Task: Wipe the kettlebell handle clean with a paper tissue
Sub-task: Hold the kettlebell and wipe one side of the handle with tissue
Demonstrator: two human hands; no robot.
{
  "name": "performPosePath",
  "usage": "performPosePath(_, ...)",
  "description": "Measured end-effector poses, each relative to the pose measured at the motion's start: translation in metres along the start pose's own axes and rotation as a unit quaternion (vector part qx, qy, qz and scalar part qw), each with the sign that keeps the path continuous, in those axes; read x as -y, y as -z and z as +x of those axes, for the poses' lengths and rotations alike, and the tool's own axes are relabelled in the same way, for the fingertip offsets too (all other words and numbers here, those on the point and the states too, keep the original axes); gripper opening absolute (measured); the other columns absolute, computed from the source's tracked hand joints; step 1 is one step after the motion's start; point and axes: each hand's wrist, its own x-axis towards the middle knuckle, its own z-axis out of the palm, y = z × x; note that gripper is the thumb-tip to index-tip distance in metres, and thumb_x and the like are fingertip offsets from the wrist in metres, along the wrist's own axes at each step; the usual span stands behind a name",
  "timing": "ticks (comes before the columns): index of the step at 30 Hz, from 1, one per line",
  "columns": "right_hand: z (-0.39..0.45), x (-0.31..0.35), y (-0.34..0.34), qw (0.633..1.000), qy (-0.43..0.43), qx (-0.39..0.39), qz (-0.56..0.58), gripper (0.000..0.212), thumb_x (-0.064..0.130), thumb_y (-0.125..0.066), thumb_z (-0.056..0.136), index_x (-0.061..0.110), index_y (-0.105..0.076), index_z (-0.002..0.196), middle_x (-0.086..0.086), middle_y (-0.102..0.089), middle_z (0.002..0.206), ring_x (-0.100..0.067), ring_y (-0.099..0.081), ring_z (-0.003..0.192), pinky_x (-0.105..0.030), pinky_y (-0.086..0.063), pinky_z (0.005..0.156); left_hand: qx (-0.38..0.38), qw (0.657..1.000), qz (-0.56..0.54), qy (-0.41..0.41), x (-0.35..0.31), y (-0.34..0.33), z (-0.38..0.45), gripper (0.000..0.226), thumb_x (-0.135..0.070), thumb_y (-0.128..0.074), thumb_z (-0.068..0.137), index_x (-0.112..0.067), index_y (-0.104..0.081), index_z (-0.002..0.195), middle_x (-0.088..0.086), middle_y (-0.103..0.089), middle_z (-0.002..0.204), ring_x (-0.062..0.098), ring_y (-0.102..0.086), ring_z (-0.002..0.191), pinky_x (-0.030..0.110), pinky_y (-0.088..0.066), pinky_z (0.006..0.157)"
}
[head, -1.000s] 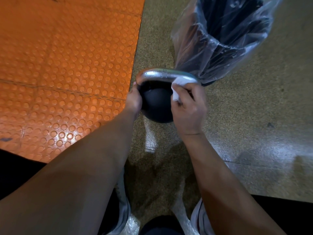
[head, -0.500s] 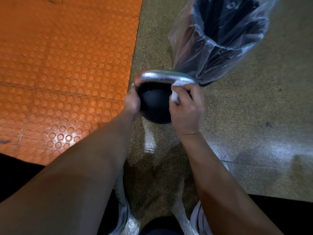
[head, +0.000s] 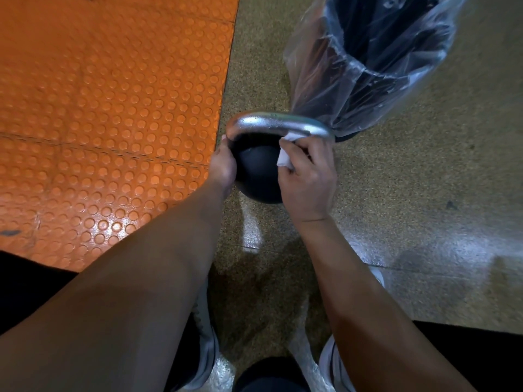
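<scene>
Kettlebell at frame centre on speckled floor, silver handle on top. Right hand pinches white paper tissue, fingers curled round it, against handle's right end. Left hand holds the left side; its finger spread can't be told. Bagged bin upper right, orange studded mat left.

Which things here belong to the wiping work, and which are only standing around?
In use: kettlebell, its silver handle, paper tissue, right hand, left hand.
Not in use: lined bin, orange mat, shoes.
</scene>
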Motion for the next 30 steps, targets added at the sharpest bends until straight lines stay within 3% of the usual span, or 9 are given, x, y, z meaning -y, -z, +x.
performPosePath(7, 0.0, 0.001, 0.001, 0.999, -0.017, -0.021, 0.018, 0.02, -0.007, -0.075, 0.08, 0.005, -0.082, 0.094, -0.014, -0.069, 0.089, -0.032, -0.065, 0.084, -0.035, -0.055, 0.077, -0.007, 1.0, -0.005, -0.002, 0.001, -0.001, 0.0, 0.067, -0.06, -0.036, 0.096, -0.011, -0.058, 0.136, 0.011, -0.061, 0.134, 0.028, -0.052, 0.128, 0.046, -0.037, 0.114)
performPosePath(10, -0.004, 0.021, -0.002, 0.974, -0.192, -0.043, 0.11, 0.016, -0.001, -0.079, 0.082, 0.009, -0.083, 0.094, -0.009, -0.07, 0.094, -0.022, -0.068, 0.086, -0.03, -0.057, 0.079, -0.006, 1.0, -0.005, -0.001, 0.0, -0.002, -0.001, 0.063, -0.058, -0.035, 0.099, -0.013, -0.057, 0.137, 0.01, -0.059, 0.137, 0.027, -0.05, 0.13, 0.045, -0.036, 0.115)
performPosePath(12, -0.001, 0.034, -0.004, 0.898, -0.382, -0.073, 0.206, 0.018, 0.0, -0.077, 0.082, 0.014, -0.082, 0.092, -0.002, -0.074, 0.096, -0.012, -0.07, 0.09, -0.03, -0.059, 0.085, -0.008, 1.0, -0.005, -0.007, 0.0, -0.002, -0.001, 0.061, -0.057, -0.034, 0.1, -0.013, -0.059, 0.135, 0.009, -0.061, 0.135, 0.026, -0.051, 0.128, 0.045, -0.037, 0.114)
performPosePath(14, 0.006, 0.043, -0.007, 0.779, -0.536, -0.1, 0.31, 0.022, -0.002, -0.076, 0.085, 0.02, -0.079, 0.085, 0.004, -0.077, 0.09, -0.008, -0.072, 0.089, -0.034, -0.06, 0.086, -0.004, 1.0, 0.0, -0.01, 0.0, -0.002, -0.001, 0.06, -0.056, -0.033, 0.101, -0.015, -0.059, 0.135, 0.008, -0.062, 0.134, 0.026, -0.052, 0.127, 0.045, -0.038, 0.113)
performPosePath(18, 0.02, 0.045, -0.014, 0.521, -0.672, -0.155, 0.503, 0.024, -0.007, -0.068, 0.095, 0.016, -0.066, 0.09, -0.002, -0.073, 0.094, -0.015, -0.068, 0.087, -0.026, -0.052, 0.067, -0.007, 1.0, 0.003, -0.011, 0.0, -0.001, -0.002, 0.058, -0.054, -0.033, 0.102, -0.013, -0.059, 0.135, 0.01, -0.061, 0.134, 0.027, -0.051, 0.127, 0.046, -0.038, 0.113)
performPosePath(19, 0.022, 0.043, -0.015, 0.477, -0.686, -0.157, 0.527, 0.023, -0.008, -0.065, 0.096, 0.015, -0.064, 0.093, -0.006, -0.071, 0.098, -0.017, -0.067, 0.087, -0.025, -0.051, 0.066, -0.01, 1.0, 0.002, -0.013, 0.0, -0.002, -0.002, 0.057, -0.052, -0.034, 0.102, -0.012, -0.059, 0.135, 0.011, -0.061, 0.134, 0.027, -0.051, 0.127, 0.045, -0.038, 0.113)
performPosePath(21, 0.024, 0.042, -0.011, 0.441, -0.696, -0.143, 0.549, 0.024, -0.01, -0.063, 0.096, 0.013, -0.062, 0.097, -0.01, -0.069, 0.098, -0.019, -0.067, 0.086, -0.025, -0.052, 0.069, -0.01, 1.0, -0.003, -0.009, 0.001, -0.002, -0.002, 0.057, -0.052, -0.033, 0.103, -0.012, -0.057, 0.136, 0.012, -0.06, 0.136, 0.028, -0.05, 0.128, 0.045, -0.037, 0.114)
performPosePath(26, 0.018, 0.036, 0.003, 0.409, -0.686, -0.139, 0.586, 0.025, -0.011, -0.065, 0.094, 0.01, -0.064, 0.107, -0.012, -0.073, 0.104, -0.021, -0.071, 0.093, -0.027, -0.06, 0.069, -0.008, 1.0, -0.004, -0.006, -0.001, -0.001, -0.004, 0.064, -0.06, -0.033, 0.098, -0.013, -0.06, 0.133, 0.012, -0.062, 0.132, 0.029, -0.053, 0.126, 0.048, -0.039, 0.112)
performPosePath(30, 0.021, 0.035, -0.009, 0.4, -0.681, -0.124, 0.6, 0.027, -0.008, -0.057, 0.099, 0.011, -0.062, 0.118, -0.007, -0.067, 0.104, -0.013, -0.065, 0.087, -0.019, -0.054, 0.061, 0.005, 1.0, -0.011, -0.005, -0.004, -0.002, -0.007, 0.062, -0.057, -0.033, 0.1, -0.011, -0.058, 0.135, 0.011, -0.061, 0.134, 0.027, -0.052, 0.127, 0.046, -0.039, 0.113)
